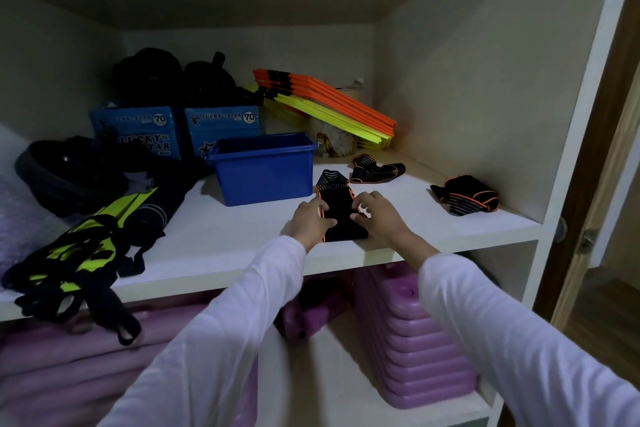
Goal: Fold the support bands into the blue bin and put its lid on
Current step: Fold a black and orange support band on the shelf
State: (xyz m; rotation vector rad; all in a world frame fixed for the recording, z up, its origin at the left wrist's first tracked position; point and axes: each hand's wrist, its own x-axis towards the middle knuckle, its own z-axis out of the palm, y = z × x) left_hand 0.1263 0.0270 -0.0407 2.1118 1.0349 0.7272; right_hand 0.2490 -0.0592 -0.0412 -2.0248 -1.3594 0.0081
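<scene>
A black support band with orange trim (pixel 338 208) lies flat on the white shelf (pixel 225 239) near its front edge. My left hand (pixel 310 220) pinches its left edge and my right hand (pixel 379 218) pinches its right edge. The open blue bin (pixel 265 172) stands just behind and to the left of the band, its inside hidden from here. A second band (pixel 375 170) lies behind, right of the bin. A third band (pixel 465 196) lies crumpled at the far right of the shelf. No lid is in sight.
Two blue "Lucky Star" boxes (pixel 221 125) and black gear stand behind the bin. Orange and yellow flat slats (pixel 332 104) lean at the back right. Black and neon-yellow straps (pixel 79 253) hang over the shelf's left front. Purple stacked items (pixel 415 333) fill the lower shelf.
</scene>
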